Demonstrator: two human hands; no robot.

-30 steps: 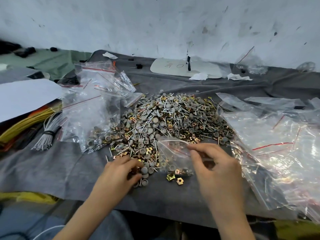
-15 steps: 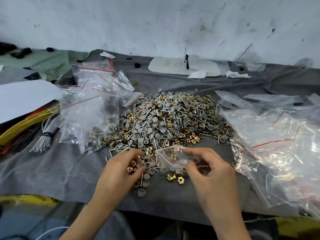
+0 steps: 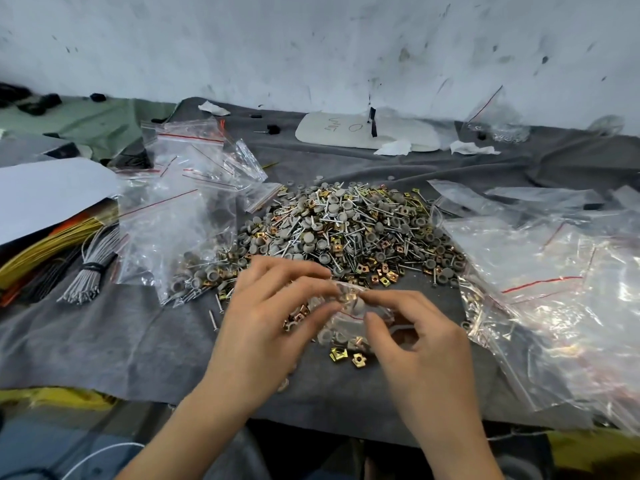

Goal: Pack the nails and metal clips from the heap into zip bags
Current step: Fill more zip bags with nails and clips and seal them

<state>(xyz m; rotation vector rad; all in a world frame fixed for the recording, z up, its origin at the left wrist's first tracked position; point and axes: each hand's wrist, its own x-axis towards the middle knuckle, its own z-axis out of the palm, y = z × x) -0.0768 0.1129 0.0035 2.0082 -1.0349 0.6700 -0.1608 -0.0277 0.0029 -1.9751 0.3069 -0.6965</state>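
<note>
The heap (image 3: 346,230) of nails and metal clips lies mid-tabletop (image 3: 104,341). At its near edge the left hand (image 3: 263,327) and right hand (image 3: 422,344), fingers curled, both pinch the mouth of a small zip bag (image 3: 349,308). Handwriting on the white card (image 3: 391,133) behind cannot be read.

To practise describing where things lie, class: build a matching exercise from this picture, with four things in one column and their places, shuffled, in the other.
Things
1. small zip bag
2. heap of nails and clips
3. grey wire bundle
4. white board

Places
A. by the far wall
B. between the left hand and the right hand
C. left side of the grey cloth
D. middle of the cloth

Pairs: 1-B, 2-D, 3-C, 4-A
</note>
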